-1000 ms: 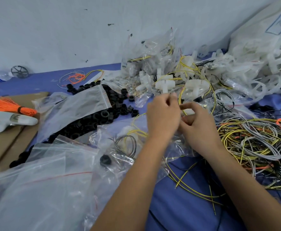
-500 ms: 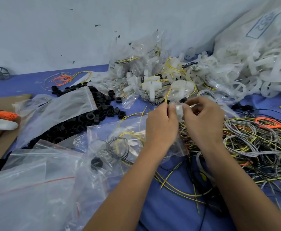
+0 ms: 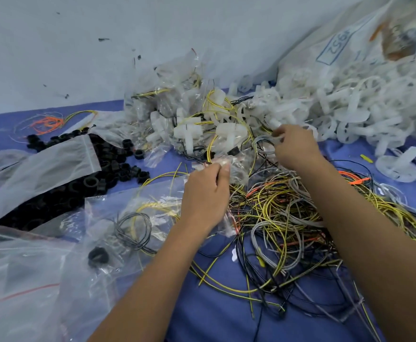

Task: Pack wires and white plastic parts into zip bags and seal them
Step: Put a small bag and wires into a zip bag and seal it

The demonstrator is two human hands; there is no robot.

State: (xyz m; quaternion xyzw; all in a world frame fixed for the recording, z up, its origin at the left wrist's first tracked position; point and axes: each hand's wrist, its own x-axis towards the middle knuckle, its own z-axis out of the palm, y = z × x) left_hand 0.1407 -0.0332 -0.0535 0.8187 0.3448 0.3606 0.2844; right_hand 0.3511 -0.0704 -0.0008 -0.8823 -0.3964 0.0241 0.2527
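My left hand pinches the top edge of a clear zip bag that hangs crumpled under its fingers. My right hand pinches the other end of that bag's mouth, up beside the white plastic parts. A tangle of yellow, grey, black and orange wires lies on the blue table below both hands. Packed bags with white parts and yellow wire are heaped against the wall behind my hands.
Black rings spill at the left under a zip bag. Empty clear bags lie at the front left, one holding coiled wire. A large sack leans at the back right. A loose white part stands right.
My hands were close together at the bag's mouth; now they are apart, the right one up and to the right. The camera view has swung right.
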